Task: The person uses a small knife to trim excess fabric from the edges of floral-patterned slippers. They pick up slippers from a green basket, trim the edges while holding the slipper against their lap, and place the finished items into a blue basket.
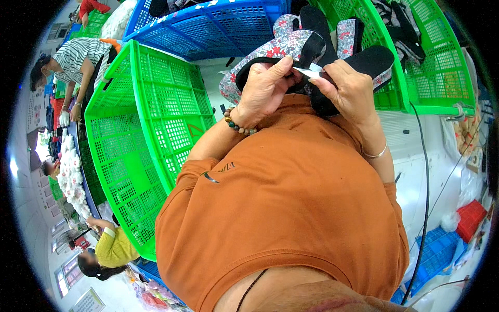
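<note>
Left hand (265, 88) grips a floral slipper (270, 54), fingers clamped on its edge, while right hand (348, 88) pinches a small white tag (312, 71) beside green crates (150, 135).

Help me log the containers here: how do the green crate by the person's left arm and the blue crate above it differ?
The green crate is bright green and stands tipped on its side, its open face showing; the blue crate is blue and lies farther off, behind the slippers. Both are plastic with lattice walls.
</note>
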Tool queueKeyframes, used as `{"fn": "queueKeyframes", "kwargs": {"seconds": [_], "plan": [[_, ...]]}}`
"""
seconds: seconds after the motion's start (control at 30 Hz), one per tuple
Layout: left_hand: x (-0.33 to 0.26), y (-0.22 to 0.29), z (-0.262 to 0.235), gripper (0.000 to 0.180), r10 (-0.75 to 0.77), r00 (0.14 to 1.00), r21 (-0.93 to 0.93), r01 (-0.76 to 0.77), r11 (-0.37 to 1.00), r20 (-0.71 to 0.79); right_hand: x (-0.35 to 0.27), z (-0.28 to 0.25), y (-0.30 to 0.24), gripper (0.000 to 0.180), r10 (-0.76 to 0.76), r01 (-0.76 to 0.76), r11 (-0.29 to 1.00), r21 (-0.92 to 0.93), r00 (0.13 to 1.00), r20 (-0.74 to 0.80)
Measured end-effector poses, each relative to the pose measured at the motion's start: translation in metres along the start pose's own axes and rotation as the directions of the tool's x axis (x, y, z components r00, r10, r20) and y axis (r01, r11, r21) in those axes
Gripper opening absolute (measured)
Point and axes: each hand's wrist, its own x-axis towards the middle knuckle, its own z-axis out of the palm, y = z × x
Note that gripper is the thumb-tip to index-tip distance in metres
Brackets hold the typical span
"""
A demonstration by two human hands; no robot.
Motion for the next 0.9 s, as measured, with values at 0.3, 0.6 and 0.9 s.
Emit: {"fn": "queueKeyframes", "kwargs": {"seconds": [0.3, 0.6, 0.9], "plan": [[-0.0014, -0.0019, -0.0012, 0.010, 0.017, 1.000, -0.030, -0.017, 0.999, 0.010, -0.0028, 0.0010, 0.0032, 0.030, 0.009, -0.009, 0.999, 0.044, 1.000, 0.008], [-0.0013, -0.0023, 0.0003, 0.009, 0.020, 0.999, -0.037, -0.019, 0.999, 0.025, -0.0036, 0.0015, 0.0056, 0.030, 0.040, -0.047, 0.992, 0.117, 0.997, 0.061], [-0.0023, -0.0017, 0.0006, 0.009, 0.014, 1.000, -0.013, -0.014, 1.000, 0.014, -0.0058, 0.0020, 0.0040, 0.032, 0.080, -0.090, 0.987, 0.130, 0.994, 0.078]]}}
